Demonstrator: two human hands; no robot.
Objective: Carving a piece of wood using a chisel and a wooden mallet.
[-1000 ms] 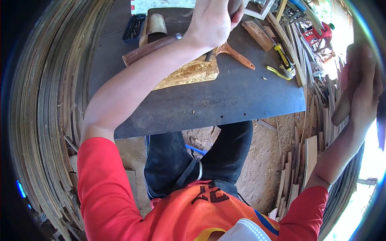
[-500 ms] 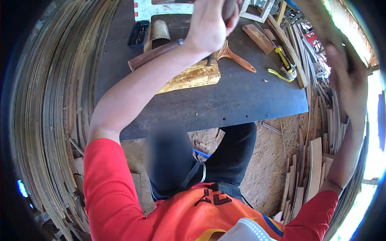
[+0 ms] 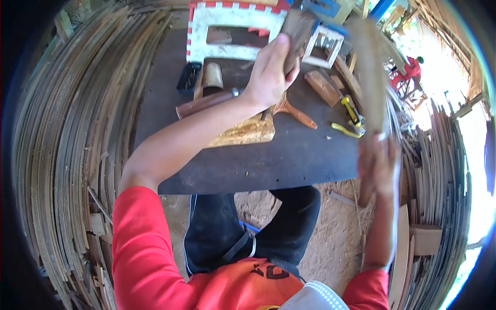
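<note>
A dark wooden block (image 3: 298,32) rises from the left hand (image 3: 271,72), its lower end hidden in the closed grasp. A motion-blurred wooden club (image 3: 369,77) extends above and below the right hand (image 3: 381,163), wrapped around it. Tools scatter a dark tabletop (image 3: 232,170); wood strips (image 3: 67,144) line both sides.
</note>
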